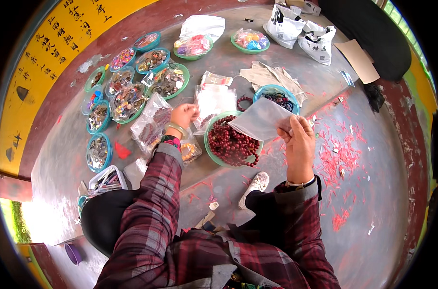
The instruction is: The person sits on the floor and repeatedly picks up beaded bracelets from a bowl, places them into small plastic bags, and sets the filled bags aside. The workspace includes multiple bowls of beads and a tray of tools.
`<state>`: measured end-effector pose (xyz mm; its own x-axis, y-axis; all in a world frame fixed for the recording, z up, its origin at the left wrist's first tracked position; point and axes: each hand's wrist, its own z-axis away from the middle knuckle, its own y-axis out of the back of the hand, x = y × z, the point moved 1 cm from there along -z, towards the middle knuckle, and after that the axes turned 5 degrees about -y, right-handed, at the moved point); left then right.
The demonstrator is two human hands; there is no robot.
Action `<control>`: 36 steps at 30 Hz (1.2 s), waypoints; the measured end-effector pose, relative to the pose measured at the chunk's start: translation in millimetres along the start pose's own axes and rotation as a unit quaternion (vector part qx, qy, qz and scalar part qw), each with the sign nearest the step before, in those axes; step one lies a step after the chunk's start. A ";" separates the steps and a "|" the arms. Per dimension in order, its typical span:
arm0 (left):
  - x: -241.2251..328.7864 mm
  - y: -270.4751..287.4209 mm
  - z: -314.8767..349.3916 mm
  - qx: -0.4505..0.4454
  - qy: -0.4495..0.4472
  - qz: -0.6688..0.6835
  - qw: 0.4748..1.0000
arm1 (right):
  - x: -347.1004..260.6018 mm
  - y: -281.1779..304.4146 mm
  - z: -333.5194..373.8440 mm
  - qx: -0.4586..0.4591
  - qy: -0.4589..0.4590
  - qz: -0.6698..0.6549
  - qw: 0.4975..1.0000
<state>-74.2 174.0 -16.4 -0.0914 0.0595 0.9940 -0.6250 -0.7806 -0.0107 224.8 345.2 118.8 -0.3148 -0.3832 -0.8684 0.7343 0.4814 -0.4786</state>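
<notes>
My right hand (298,142) pinches the edge of a clear plastic bag (260,119). The bag is flat, and its far end hangs over a green bowl (211,153) heaped with dark red bead strings (231,142). Left of that bowl, my left hand (183,118) is raised with its fingers curled together and slightly blurred; whether anything is in them does not show. Beneath it lie clear bags of dark red bead bracelets (154,120) and a bag with yellowish beads (191,150). A stack of clear bags (216,101) lies just beyond.
Several bowls of trinkets (127,100) crowd the left. A blue-rimmed bowl of dark strings (278,96) stands beside a beige cloth (274,77). White shopping bags (317,45) stand at the far right. Red scraps (337,168) litter the lower floor past the ledge. A basket of pens (108,179) is near my knee.
</notes>
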 end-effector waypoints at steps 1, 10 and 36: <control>-21.9 4.8 -2.6 -0.022 -0.012 -0.114 0.993 | 0.4 0.2 0.3 0.002 -0.010 0.008 1.000; -114.4 -16.7 8.9 -0.061 -0.159 -0.603 0.779 | 4.3 -3.5 4.9 -0.032 -0.060 0.012 0.998; -12.6 0.0 13.5 -0.122 0.105 0.424 0.891 | -7.5 8.4 -8.4 0.018 -0.049 0.041 0.998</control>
<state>-62.5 164.9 -27.4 -0.7377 -0.3530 0.5755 -0.4099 -0.4431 -0.7973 228.3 358.7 120.2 -0.1932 -0.4196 -0.8869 0.7766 0.4871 -0.3996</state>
